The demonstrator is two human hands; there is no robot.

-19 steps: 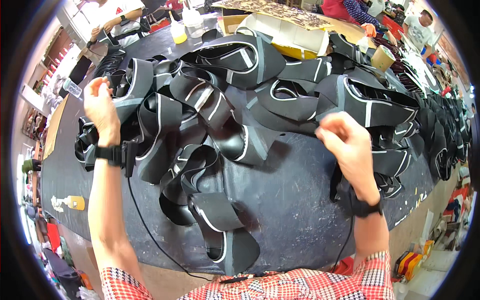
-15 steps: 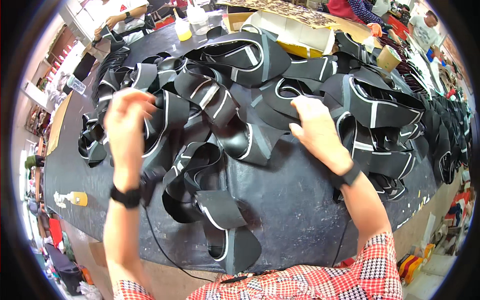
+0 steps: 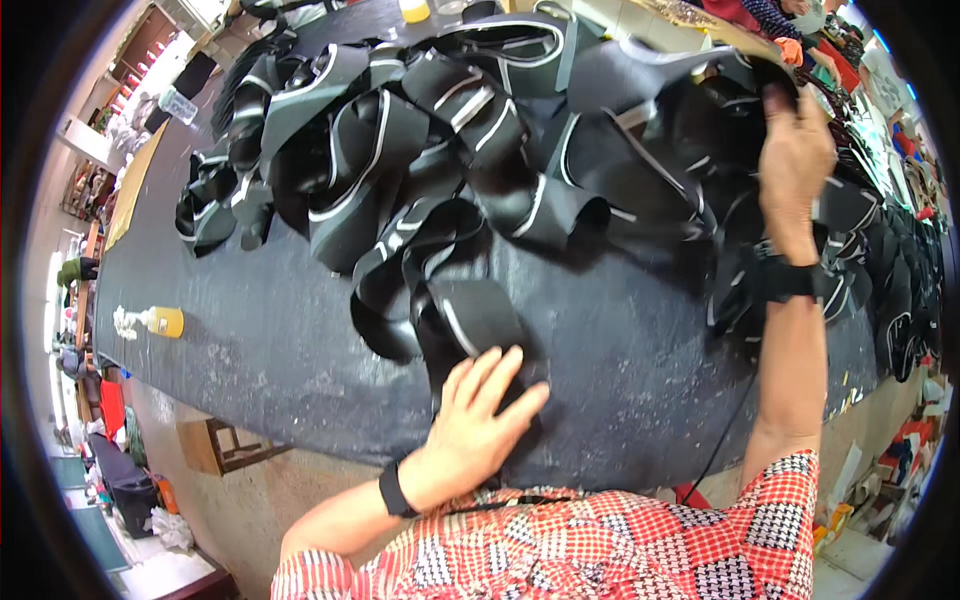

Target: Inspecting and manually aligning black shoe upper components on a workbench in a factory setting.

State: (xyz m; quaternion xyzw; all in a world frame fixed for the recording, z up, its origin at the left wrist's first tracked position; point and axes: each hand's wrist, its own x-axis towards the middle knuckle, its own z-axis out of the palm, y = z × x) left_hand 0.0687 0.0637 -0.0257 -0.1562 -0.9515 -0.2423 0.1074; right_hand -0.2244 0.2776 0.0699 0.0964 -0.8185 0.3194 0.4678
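Note:
My left hand [image 3: 475,425] lies with fingers spread on the near end of a chain of curved black pieces [image 3: 478,315] edged with pale lines. This chain hangs toward me from a heap of similar pieces [image 3: 345,160]. On the right, my right hand [image 3: 797,165] is closed on the edge of a black curved piece [image 3: 640,85], its fingers partly hidden. Motion smears that piece, which arches over other black pieces. Both my wrists wear black bands.
The dark tabletop [image 3: 620,370] carries a small bottle of yellow liquid [image 3: 165,321] at left and another yellow bottle [image 3: 413,10] at the far side. More black pieces [image 3: 900,290] hang at the far right. Other people stand beyond the table.
My left hand has come down from the heap to the near chain. My right hand has moved right and away from me, now with a black piece in it. The view has shifted.

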